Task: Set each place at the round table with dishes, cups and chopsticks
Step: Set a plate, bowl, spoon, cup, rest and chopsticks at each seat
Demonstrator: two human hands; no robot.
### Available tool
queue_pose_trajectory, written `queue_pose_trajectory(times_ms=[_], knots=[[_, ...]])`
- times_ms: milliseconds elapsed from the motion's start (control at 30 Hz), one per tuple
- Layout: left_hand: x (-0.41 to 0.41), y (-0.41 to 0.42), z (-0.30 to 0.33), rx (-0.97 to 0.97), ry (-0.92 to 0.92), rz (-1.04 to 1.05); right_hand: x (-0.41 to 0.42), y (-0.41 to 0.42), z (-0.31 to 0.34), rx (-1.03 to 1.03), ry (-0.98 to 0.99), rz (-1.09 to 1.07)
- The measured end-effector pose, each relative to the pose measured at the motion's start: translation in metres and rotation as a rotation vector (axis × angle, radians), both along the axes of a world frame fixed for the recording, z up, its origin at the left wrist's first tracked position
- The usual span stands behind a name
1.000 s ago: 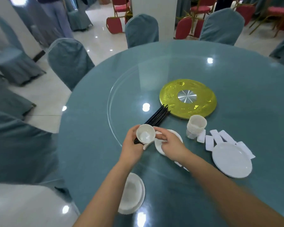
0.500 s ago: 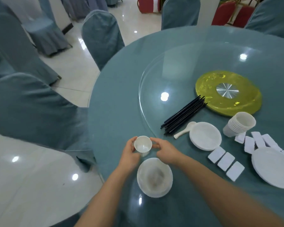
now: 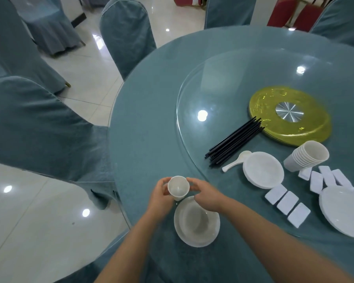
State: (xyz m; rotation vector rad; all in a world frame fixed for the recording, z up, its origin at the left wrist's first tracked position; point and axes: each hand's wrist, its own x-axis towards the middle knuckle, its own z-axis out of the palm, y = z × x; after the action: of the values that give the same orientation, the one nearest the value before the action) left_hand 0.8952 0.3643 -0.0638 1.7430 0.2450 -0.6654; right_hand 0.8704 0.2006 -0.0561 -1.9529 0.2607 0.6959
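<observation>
A small white cup (image 3: pixel 178 187) stands upright just beyond a white plate with a bowl on it (image 3: pixel 196 221) at the near edge of the round teal table (image 3: pixel 151 123). My left hand (image 3: pixel 159 198) and my right hand (image 3: pixel 205 196) both wrap around the cup from either side. On the glass turntable lie a bundle of black chopsticks (image 3: pixel 234 141), a white spoon (image 3: pixel 236 160), a stack of small white dishes (image 3: pixel 263 169), a stack of white cups (image 3: pixel 307 156), several white rectangular rests (image 3: pixel 287 202) and a stack of larger white plates (image 3: pixel 347 211).
A yellow disc with a metal hub (image 3: pixel 289 115) sits at the turntable's middle. Teal-covered chairs (image 3: pixel 39 127) stand around the table on the left, one (image 3: pixel 127 33) farther back. Glossy tiled floor (image 3: pixel 29 221) lies to the left. Red chairs (image 3: pixel 290 13) stand behind.
The cup came from over the turntable to the near edge of the table beside the plate and bowl, both hands still on it. The view swung left and down.
</observation>
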Motion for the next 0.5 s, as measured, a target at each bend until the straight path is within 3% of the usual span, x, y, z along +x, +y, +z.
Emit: queue_pose_trajectory(times_ms=[300, 500], knots=[[-0.009, 0.008, -0.011, 0.066, -0.02, 0.024, -0.007, 0.008, 0.003, 0.048, 0.003, -0.016], [-0.01, 0.006, -0.01, 0.145, -0.075, -0.033, -0.008, 0.006, 0.005, -0.024, -0.013, -0.036]])
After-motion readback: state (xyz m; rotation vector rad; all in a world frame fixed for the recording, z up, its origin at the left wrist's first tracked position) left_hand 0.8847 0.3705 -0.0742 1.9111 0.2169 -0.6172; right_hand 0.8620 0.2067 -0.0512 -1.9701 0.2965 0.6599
